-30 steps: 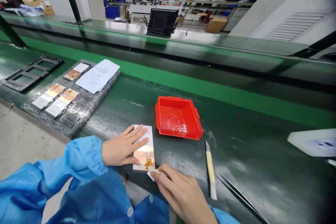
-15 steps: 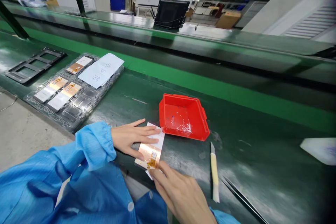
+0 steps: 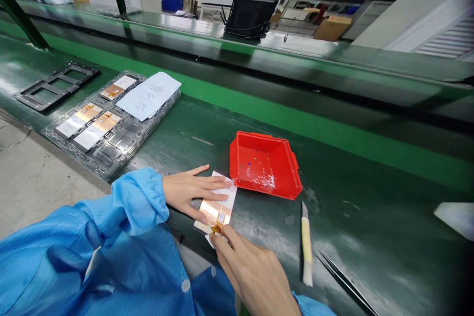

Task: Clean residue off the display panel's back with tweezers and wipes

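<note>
Two hands on panel (image 3: pixel 213 210): left hand (image 3: pixel 187 192) spread flat; right hand (image 3: pixel 255 271) pinching near end, now further onto panel.

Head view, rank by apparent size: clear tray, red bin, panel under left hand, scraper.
1. Clear tray
2. Red bin
3. Panel, partly covered
4. Scraper: about as long as the panel, far narrower

The tray lies farthest from the camera, so its lead is safe.
</note>
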`<state>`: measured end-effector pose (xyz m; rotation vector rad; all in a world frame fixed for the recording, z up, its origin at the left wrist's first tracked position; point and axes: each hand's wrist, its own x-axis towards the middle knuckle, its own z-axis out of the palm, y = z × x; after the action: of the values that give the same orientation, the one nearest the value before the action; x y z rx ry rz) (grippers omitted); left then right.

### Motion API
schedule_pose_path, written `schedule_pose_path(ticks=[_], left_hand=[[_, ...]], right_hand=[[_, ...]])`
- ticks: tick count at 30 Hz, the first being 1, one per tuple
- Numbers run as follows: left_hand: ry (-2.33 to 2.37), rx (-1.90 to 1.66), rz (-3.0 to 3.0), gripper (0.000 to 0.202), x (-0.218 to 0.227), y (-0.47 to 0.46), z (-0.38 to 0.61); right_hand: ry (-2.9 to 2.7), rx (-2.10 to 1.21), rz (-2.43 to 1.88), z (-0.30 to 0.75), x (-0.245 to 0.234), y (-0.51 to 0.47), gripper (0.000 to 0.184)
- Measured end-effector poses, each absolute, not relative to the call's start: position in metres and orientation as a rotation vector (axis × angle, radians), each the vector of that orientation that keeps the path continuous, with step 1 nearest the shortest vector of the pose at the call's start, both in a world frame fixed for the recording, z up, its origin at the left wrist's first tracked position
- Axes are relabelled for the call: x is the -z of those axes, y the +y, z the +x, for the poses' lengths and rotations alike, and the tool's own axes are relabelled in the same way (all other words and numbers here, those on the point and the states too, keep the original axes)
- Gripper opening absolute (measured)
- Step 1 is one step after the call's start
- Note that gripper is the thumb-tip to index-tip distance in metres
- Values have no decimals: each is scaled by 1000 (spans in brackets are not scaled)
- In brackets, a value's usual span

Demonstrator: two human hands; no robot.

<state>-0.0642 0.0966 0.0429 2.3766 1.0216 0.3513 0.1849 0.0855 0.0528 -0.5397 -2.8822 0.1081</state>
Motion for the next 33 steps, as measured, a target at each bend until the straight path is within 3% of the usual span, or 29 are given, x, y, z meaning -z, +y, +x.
schedule_pose_path(ticks=[33], left_hand=[[1017,-383,2405,70,-43,95,-63]], right_hand=[[-2829,-62,-578,189,-45,76,36]])
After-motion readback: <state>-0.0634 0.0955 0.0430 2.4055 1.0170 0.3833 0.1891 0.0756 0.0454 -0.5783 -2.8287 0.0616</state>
